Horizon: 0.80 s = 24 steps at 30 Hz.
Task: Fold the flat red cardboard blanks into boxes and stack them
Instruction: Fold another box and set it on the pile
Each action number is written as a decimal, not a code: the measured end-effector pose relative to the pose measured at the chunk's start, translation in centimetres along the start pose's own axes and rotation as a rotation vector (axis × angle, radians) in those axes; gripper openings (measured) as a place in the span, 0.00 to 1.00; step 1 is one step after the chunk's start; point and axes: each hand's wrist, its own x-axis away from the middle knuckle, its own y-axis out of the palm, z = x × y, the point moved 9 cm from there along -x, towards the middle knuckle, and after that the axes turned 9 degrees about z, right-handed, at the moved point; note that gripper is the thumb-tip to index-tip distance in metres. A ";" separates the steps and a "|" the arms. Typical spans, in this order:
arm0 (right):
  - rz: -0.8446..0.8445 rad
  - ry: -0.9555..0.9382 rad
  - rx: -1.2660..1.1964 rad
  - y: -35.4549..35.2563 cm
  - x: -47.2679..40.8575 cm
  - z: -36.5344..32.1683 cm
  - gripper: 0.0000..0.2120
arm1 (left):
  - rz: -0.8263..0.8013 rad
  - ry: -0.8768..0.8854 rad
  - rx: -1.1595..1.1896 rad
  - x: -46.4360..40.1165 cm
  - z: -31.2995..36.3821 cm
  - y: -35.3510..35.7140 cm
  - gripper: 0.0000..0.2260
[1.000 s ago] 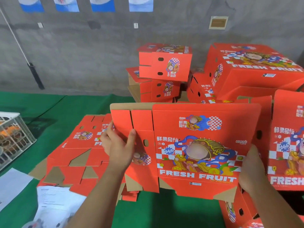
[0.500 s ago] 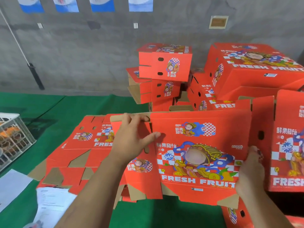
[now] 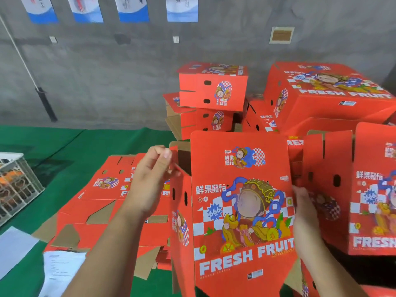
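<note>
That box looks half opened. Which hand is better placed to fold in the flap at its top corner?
Probably the left hand: its fingers already pinch the flap at the top left corner of the box. The right hand grips the box's right edge, steadying it.

The blank has opened into a tube; left hand now pinches its side flap.

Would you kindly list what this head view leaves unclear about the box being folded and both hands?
- Right hand: fingers hidden behind the box, so its grip is unclear.
- Box bottom: cut off by the lower frame edge.
- Left hand: fingertips blurred at the side flap; contact uncertain.
</note>
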 end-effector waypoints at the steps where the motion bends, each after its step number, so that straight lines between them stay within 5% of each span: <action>1: -0.053 -0.047 0.004 0.6 0.4 -0.1 0.11 | 0.032 0.007 0.027 -0.1 0.1 0.3 0.11; 5: -0.234 -0.112 0.017 2.4 1.3 0.9 0.16 | 0.295 -0.061 0.313 -0.3 -1.2 0.0 0.10; 13: -0.001 -0.232 0.064 1.0 -0.3 -1.2 0.07 | 0.502 -0.300 0.418 1.1 -7.9 -3.3 0.09; 20: -0.007 -0.172 -0.121 0.6 0.3 -2.2 0.01 | 0.560 -0.536 -0.211 2.6 -11.6 -7.9 0.40; 24: 0.014 -0.013 -0.241 -0.1 -0.3 -2.4 0.08 | 0.464 -0.584 -0.167 3.8 -13.3 -7.8 0.39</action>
